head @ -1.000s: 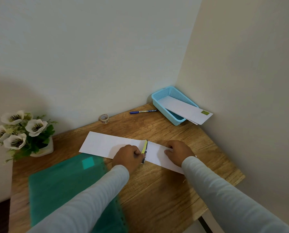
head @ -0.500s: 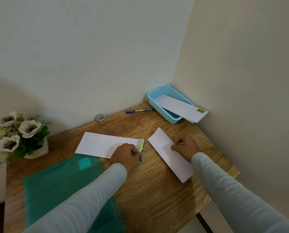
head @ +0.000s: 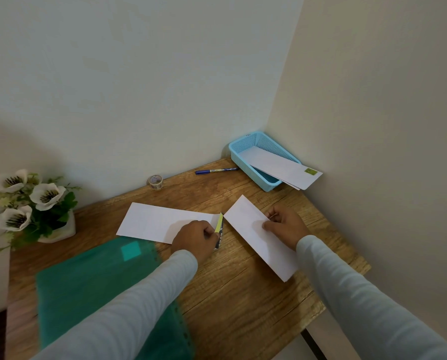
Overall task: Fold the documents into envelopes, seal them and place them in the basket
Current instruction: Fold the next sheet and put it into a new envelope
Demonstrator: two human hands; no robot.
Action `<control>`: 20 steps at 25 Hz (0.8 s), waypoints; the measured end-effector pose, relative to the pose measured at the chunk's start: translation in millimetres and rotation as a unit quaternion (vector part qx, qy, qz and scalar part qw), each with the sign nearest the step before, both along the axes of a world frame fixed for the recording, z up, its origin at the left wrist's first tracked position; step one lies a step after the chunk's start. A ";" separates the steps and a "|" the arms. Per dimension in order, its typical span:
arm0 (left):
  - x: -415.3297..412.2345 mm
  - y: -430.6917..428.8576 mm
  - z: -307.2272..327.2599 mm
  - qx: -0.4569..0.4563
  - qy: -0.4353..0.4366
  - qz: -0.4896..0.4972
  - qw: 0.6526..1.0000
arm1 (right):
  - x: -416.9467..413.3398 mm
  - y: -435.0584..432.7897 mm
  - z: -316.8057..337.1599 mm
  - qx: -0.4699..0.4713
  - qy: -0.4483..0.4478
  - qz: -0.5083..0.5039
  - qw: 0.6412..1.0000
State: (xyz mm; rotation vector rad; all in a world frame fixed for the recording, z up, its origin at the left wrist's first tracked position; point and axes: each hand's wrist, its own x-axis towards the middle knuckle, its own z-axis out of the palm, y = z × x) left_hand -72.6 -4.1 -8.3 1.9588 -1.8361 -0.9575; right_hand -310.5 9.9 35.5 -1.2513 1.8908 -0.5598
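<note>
Our left hand (head: 195, 236) pinches the envelope (head: 160, 224) at its flap end on the desk (head: 243, 294), our right hand (head: 286, 226) pinches the folded sheet (head: 256, 237) just beside it: light, limp paper that creases easily, which we judge best held near an edge.

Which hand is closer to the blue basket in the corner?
Right. The right hand grips the folded paper in front of the basket; the left hand, farther left, holds the envelope.

Wooden desk (head: 243, 294) in corner, plain pale walls (head: 139, 74)
</note>
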 end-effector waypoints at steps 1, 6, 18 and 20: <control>0.0 -0.3 0.0 0.000 -0.001 -0.002 1.000 | -0.3 0.5 -0.3 0.004 0.003 0.008 1.000; 0.2 -0.6 -0.9 -0.001 -0.001 -0.005 1.000 | 0.9 3.9 -0.8 0.012 0.027 0.027 0.999; 0.2 5.5 -0.2 -0.011 0.010 -0.012 1.000 | 25.7 -3.8 -2.8 0.085 0.050 0.119 0.988; 0.5 8.1 -0.2 -0.018 0.015 -0.015 1.000 | 29.5 -10.0 -2.6 0.100 0.057 0.139 0.984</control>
